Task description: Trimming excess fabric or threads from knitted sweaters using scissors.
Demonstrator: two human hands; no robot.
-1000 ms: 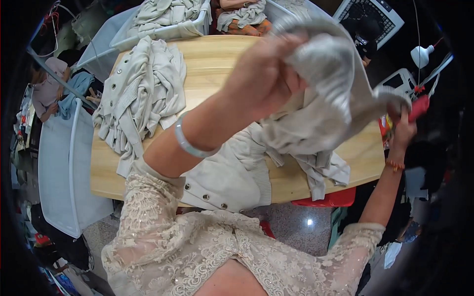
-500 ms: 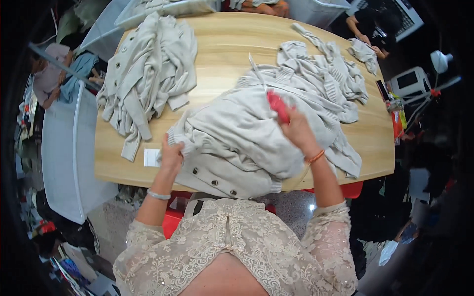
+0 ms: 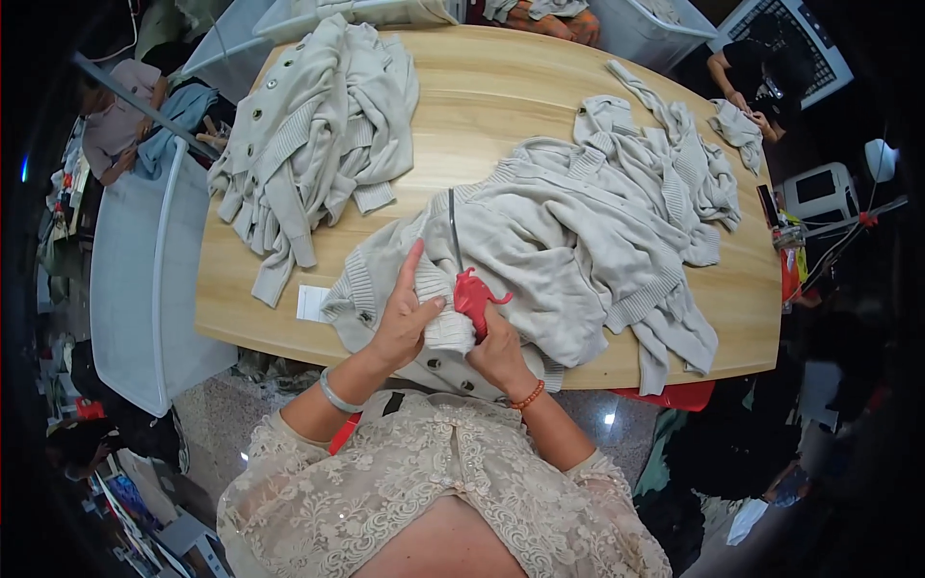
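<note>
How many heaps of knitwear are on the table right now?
2. One pile of cardigans lies at the table's far left; a larger heap spreads from centre to right, under both hands. How many garments each holds cannot be told.
</note>
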